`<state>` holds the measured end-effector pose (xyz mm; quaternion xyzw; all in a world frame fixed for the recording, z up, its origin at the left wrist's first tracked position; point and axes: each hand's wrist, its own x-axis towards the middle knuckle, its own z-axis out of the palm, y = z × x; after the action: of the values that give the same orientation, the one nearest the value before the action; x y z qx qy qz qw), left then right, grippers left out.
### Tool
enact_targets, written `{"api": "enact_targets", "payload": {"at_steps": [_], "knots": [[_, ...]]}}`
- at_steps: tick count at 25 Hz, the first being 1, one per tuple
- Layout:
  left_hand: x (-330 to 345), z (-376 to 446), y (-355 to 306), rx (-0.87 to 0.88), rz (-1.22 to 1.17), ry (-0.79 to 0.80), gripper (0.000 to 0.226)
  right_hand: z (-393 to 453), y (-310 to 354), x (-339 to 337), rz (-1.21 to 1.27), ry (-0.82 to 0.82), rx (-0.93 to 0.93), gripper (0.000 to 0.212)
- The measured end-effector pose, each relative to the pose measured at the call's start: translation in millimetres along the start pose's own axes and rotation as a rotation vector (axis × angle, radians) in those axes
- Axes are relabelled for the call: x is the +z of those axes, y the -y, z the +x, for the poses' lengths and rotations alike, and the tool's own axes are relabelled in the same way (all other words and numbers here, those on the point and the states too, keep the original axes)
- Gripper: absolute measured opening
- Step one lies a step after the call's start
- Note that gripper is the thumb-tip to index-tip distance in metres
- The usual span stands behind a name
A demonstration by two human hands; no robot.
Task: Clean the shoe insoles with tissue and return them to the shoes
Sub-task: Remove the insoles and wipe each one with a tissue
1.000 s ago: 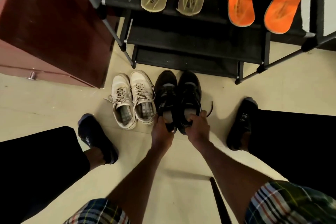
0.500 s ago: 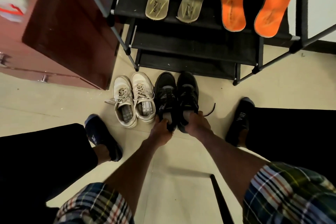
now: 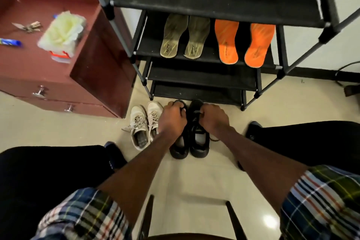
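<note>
A pair of black shoes (image 3: 198, 143) stands on the floor in front of the rack. My left hand (image 3: 172, 121) grips the front of the left black shoe, and my right hand (image 3: 213, 118) grips the front of the right one near its laces. A pair of white sneakers (image 3: 141, 124) sits just left of them. Two olive insoles (image 3: 184, 36) and two orange insoles (image 3: 244, 44) lie on a shelf of the black shoe rack (image 3: 210, 0). A box of pale tissues (image 3: 62, 34) stands on the red cabinet.
The red cabinet (image 3: 93, 76) with drawers stands at the left, carrying keys (image 3: 29, 25) and a blue tube (image 3: 10, 42). My knees and socked feet flank the shoes. A dark stool frame (image 3: 148, 214) shows at the bottom. A cable (image 3: 345, 68) runs at the far right.
Both hands moved from the heels of the black shoes forward to their fronts. The camera tilted up, bringing the cabinet top and tissues into view.
</note>
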<state>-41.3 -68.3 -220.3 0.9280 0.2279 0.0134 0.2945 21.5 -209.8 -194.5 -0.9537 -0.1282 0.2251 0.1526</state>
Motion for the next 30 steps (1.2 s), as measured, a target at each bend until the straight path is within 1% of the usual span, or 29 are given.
{"api": "enact_targets", "payload": {"at_steps": [2, 4, 7, 10, 14, 17, 18, 21, 24, 25, 27, 30], "knots": [[-32, 7, -23, 0.08, -0.048, -0.088, 0.015, -7, 8, -36, 0.044, -0.065, -0.053, 0.017], [-63, 12, -43, 0.127, -0.121, -0.135, 0.013, -15, 17, -70, 0.092, -0.117, -0.105, 0.014], [-98, 26, -63, 0.131, -0.248, -0.164, 0.012, -15, 33, -104, 0.267, -0.169, -0.128, 0.016], [-117, 47, -65, -0.003, -0.339, -0.165, 0.014, -3, 45, -117, 0.517, -0.149, -0.103, 0.013], [-120, 100, -48, -0.276, -0.528, -0.116, 0.018, 27, 59, -119, 0.827, -0.069, 0.055, 0.014], [-117, 141, -33, -0.426, -0.579, -0.137, 0.024, 54, 78, -124, 0.98, -0.037, 0.125, 0.015], [-116, 151, -30, -0.461, -0.604, -0.128, 0.024, 61, 84, -125, 1.017, -0.032, 0.135, 0.014], [-110, 180, -24, -0.557, -0.71, -0.02, 0.019, 77, 100, -127, 1.081, -0.024, 0.142, 0.014], [-101, 192, -21, -0.642, -0.779, 0.088, 0.009, 83, 108, -121, 1.089, -0.016, 0.169, 0.014], [-98, 194, -20, -0.66, -0.803, 0.094, 0.008, 83, 109, -119, 1.09, -0.011, 0.18, 0.014], [-94, 195, -21, -0.688, -0.84, 0.078, 0.013, 83, 108, -116, 1.089, -0.008, 0.187, 0.014], [-101, 183, -31, -0.691, -0.94, 0.052, 0.014, 82, 106, -115, 1.076, -0.023, 0.173, 0.015]]}}
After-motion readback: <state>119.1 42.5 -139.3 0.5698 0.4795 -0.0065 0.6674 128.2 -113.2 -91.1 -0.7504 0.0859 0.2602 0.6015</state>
